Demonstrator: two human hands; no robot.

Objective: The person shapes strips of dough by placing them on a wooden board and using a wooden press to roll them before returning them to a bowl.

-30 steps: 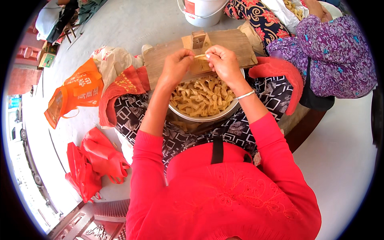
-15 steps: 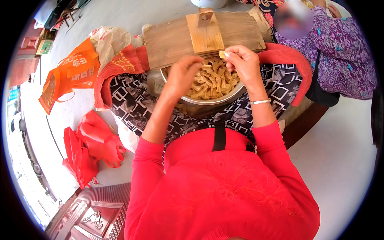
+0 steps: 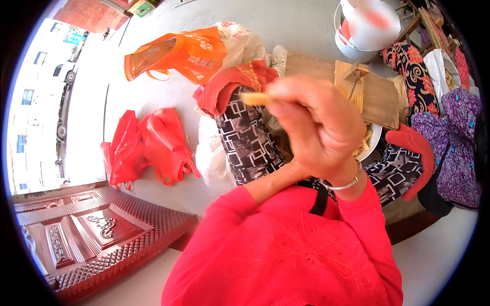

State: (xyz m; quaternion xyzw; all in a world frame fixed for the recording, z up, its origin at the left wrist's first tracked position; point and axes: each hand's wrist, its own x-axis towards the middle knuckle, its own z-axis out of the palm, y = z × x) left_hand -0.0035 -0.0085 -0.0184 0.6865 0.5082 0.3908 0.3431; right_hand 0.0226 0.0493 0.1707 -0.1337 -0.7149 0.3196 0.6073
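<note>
My right hand, with a silver bracelet at its wrist, is raised close to the view. Thumb and fingertips are shut on a yellow-tan strip, whose free end points left. My left forearm runs behind the right hand; the left hand itself is hidden there. A metal basin with tan pieces shows past the right wrist, mostly covered. Across its far side lies a wooden board, bearing a lighter wooden block with an upright piece.
A red cloth lies over my patterned lap. On the floor at left are an orange bag and red bags. White buckets stand far right, near a person in purple floral clothing. A carved door is lower left.
The view has swung left, so the basin and board now sit further right. My right hand has lifted the strip towards the view, and my left hand has gone out of sight behind it.
</note>
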